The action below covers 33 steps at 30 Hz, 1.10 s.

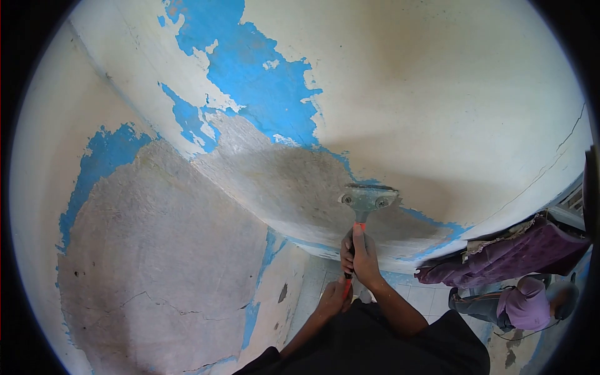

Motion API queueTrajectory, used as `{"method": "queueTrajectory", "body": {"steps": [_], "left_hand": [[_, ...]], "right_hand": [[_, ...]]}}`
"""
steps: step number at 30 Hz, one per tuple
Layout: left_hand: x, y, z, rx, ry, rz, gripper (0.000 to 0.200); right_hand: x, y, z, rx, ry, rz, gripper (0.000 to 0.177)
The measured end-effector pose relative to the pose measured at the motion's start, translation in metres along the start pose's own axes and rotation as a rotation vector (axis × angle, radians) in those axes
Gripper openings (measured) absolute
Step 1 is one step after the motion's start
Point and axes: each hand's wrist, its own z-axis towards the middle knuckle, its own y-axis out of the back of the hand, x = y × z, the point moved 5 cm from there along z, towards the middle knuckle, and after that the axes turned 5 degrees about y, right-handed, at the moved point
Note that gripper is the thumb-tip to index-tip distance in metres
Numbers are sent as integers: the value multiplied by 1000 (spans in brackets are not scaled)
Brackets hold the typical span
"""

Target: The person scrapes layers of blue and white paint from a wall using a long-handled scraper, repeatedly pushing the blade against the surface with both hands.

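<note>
A long-handled wall scraper (369, 199) has its wide blade against the wall, at the line where bare grey plaster (300, 181) meets cream paint (437, 81). Two round screws show on its pale, dusty head. My right hand (362, 251) is closed around the upper part of the red and black handle, just below the head. Lower down, my left hand (333, 300) grips the same handle near its end. Ragged blue paint (262, 87) borders the scraped plaster above and to the left of the blade.
To the left, past a wall corner, another scraped grey patch (162, 244) has cracks and blue edges. Dark purple cloth (506, 256) hangs or lies at the right. Beyond it a person in a pink top (531, 303) bends over the tiled floor (422, 297). A crack runs down the right wall.
</note>
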Motion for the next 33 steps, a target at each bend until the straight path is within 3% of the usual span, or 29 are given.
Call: {"method": "queueTrajectory", "body": {"steps": [7, 12, 15, 18, 24, 27, 33], "left_hand": [[25, 12, 12, -29, -21, 39, 64], [-21, -4, 17, -2, -125, 50, 64], [-14, -4, 18, 7, -155, 109, 63], [13, -2, 11, -18, 10, 88, 63], [21, -4, 2, 36, 42, 17, 62], [24, -4, 10, 7, -89, 83, 62], [-2, -6, 13, -6, -103, 84, 62]], "right_hand": [[-17, 7, 3, 20, 8, 7, 48], [24, -2, 9, 73, 85, 8, 48], [19, 3, 6, 69, 90, -35, 49], [-7, 17, -3, 10, 5, -44, 50], [-8, 16, -6, 25, -15, -21, 51], [-14, 20, -5, 8, -14, -25, 52], [10, 11, 2, 19, 39, -52, 52]]}}
